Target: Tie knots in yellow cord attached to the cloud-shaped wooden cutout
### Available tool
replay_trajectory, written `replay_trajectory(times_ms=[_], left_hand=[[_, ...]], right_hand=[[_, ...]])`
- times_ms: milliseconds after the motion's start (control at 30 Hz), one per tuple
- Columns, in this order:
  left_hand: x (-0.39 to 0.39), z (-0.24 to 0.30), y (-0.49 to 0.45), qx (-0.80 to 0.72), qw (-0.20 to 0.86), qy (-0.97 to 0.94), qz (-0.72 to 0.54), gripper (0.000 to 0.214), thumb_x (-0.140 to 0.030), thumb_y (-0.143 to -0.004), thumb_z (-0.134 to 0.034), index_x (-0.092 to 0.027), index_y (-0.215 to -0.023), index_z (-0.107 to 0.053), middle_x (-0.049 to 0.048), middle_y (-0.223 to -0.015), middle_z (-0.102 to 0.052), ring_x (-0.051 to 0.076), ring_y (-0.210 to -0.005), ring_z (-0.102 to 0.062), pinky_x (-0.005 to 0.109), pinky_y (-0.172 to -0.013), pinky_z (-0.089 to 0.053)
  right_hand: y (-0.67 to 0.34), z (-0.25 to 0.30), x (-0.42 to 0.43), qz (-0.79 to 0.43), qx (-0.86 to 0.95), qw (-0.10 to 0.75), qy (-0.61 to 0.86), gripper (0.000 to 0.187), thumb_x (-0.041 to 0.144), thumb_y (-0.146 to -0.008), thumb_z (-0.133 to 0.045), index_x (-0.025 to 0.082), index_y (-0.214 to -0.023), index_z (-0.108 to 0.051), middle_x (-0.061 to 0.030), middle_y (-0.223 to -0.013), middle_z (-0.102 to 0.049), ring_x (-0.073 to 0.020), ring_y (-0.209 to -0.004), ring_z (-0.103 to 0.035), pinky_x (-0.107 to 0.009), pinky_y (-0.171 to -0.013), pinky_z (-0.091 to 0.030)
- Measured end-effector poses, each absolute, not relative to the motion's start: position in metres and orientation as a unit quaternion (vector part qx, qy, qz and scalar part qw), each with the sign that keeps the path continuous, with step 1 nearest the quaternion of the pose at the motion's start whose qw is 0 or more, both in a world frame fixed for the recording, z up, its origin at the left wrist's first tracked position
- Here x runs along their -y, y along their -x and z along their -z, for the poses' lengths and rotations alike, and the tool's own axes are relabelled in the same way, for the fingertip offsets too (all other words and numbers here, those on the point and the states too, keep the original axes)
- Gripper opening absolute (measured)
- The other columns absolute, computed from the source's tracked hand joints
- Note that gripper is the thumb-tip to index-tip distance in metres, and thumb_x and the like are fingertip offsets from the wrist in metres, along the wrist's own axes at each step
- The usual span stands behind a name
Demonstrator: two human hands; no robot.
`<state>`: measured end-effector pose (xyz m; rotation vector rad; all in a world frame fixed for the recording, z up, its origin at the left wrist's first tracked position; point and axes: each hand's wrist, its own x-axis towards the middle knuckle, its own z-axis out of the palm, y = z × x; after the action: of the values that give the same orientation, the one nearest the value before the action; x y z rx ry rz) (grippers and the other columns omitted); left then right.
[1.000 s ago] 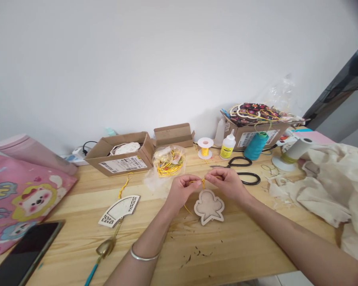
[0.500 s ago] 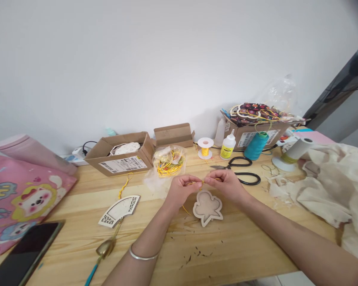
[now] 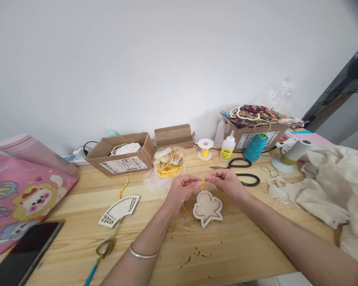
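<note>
My left hand (image 3: 181, 190) and my right hand (image 3: 226, 183) are both closed in a pinch on a thin yellow cord (image 3: 202, 183) stretched between them above the wooden table (image 3: 226, 246). From the cord a short loop runs down to a flat, pale wooden cut-out (image 3: 207, 206) with a lobed outline and a pointed bottom, lying just below my hands. A loose end of the cord trails under my left hand. A silver bangle (image 3: 143, 254) sits on my left wrist.
A fan-shaped wooden piece (image 3: 119, 210) with a gold bell (image 3: 105, 248) lies left. Behind: cardboard boxes (image 3: 119, 157), a bag of yellow cords (image 3: 168, 163), a yellow spool (image 3: 205, 148), glue bottle (image 3: 227, 146), teal thread cone (image 3: 255, 146), black scissors (image 3: 241, 171). Cream cloth (image 3: 331, 186) right, phone (image 3: 24, 254) front left.
My hands stayed almost in place, working the cord. The wooden cut-out shifted slightly left and towards me below them.
</note>
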<state>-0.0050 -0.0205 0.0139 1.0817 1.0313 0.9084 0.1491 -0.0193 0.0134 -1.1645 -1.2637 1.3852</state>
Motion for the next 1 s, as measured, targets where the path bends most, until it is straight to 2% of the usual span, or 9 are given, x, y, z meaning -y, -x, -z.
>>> replay_trajectory(times_ms=[267, 400, 600, 700, 833, 900, 1000], left_hand=[[0.0209, -0.0149, 0.0046, -0.474, 0.629, -0.473, -0.394, 0.023, -0.032, -0.056, -0.064, -0.012, -0.067, -0.06, -0.0072, -0.037, -0.04, -0.001, -0.03, -0.018, 0.016, -0.031, -0.007], [0.0207, -0.0145, 0.0045, -0.483, 0.612, -0.487, -0.394, 0.021, -0.03, -0.056, -0.064, -0.013, -0.067, -0.062, -0.0057, -0.04, -0.046, -0.001, -0.031, -0.02, 0.015, -0.031, -0.011], [0.0202, -0.0124, 0.0036, -0.484, 0.601, -0.488, -0.408, 0.021, -0.029, -0.054, -0.065, -0.012, -0.066, -0.062, -0.0054, -0.04, -0.047, 0.0, -0.032, -0.022, 0.017, -0.033, -0.013], [0.0205, -0.012, 0.0045, -0.47, 0.618, -0.483, -0.403, 0.023, -0.032, -0.056, -0.064, -0.012, -0.067, -0.061, -0.0068, -0.037, -0.041, 0.0, -0.031, -0.019, 0.017, -0.033, -0.009], [0.0211, -0.0125, 0.0057, -0.457, 0.632, -0.481, -0.401, 0.027, -0.035, -0.058, -0.062, -0.011, -0.072, -0.06, -0.0094, -0.032, -0.03, 0.0, -0.03, -0.014, 0.018, -0.033, -0.005], [0.0209, -0.0127, 0.0057, -0.462, 0.625, -0.483, -0.404, 0.028, -0.034, -0.057, -0.063, -0.012, -0.073, -0.061, -0.0092, -0.032, -0.032, 0.0, -0.03, -0.015, 0.017, -0.032, -0.006], [0.0201, -0.0125, 0.005, -0.48, 0.611, -0.484, -0.402, 0.026, -0.032, -0.054, -0.065, -0.012, -0.071, -0.061, -0.0066, -0.038, -0.044, 0.0, -0.03, -0.02, 0.016, -0.032, -0.011]], right_hand=[[-0.1477, -0.0151, 0.0221, -0.54, 0.534, 0.446, 0.474, 0.024, 0.036, -0.061, -0.059, 0.013, -0.062, -0.058, 0.0069, -0.044, -0.037, -0.0024, -0.039, -0.024, -0.018, -0.037, -0.02], [-0.1471, -0.0149, 0.0229, -0.512, 0.564, 0.446, 0.47, 0.024, 0.036, -0.063, -0.057, 0.012, -0.061, -0.058, 0.0045, -0.047, -0.042, -0.0037, -0.042, -0.03, -0.018, -0.04, -0.026], [-0.1472, -0.0142, 0.0222, -0.342, 0.639, 0.463, 0.51, 0.024, 0.035, -0.066, -0.054, 0.013, -0.06, -0.061, -0.0013, -0.055, -0.052, -0.0092, -0.051, -0.042, -0.021, -0.045, -0.033], [-0.1491, -0.0143, 0.0214, -0.284, 0.68, 0.445, 0.509, 0.025, 0.033, -0.069, -0.051, 0.013, -0.06, -0.062, -0.001, -0.053, -0.051, -0.0091, -0.05, -0.042, -0.02, -0.044, -0.032], [-0.1505, -0.0161, 0.0215, -0.274, 0.685, 0.44, 0.511, 0.025, 0.033, -0.07, -0.05, 0.013, -0.06, -0.061, 0.0, -0.051, -0.049, -0.0078, -0.047, -0.039, -0.02, -0.042, -0.03], [-0.1502, -0.0175, 0.0223, -0.278, 0.687, 0.442, 0.506, 0.025, 0.032, -0.07, -0.05, 0.013, -0.06, -0.061, 0.0004, -0.05, -0.048, -0.0073, -0.046, -0.037, -0.02, -0.041, -0.029], [-0.1495, -0.0182, 0.0235, -0.278, 0.691, 0.445, 0.498, 0.024, 0.032, -0.07, -0.05, 0.013, -0.059, -0.061, 0.0007, -0.05, -0.046, -0.0071, -0.046, -0.037, -0.019, -0.04, -0.028]])
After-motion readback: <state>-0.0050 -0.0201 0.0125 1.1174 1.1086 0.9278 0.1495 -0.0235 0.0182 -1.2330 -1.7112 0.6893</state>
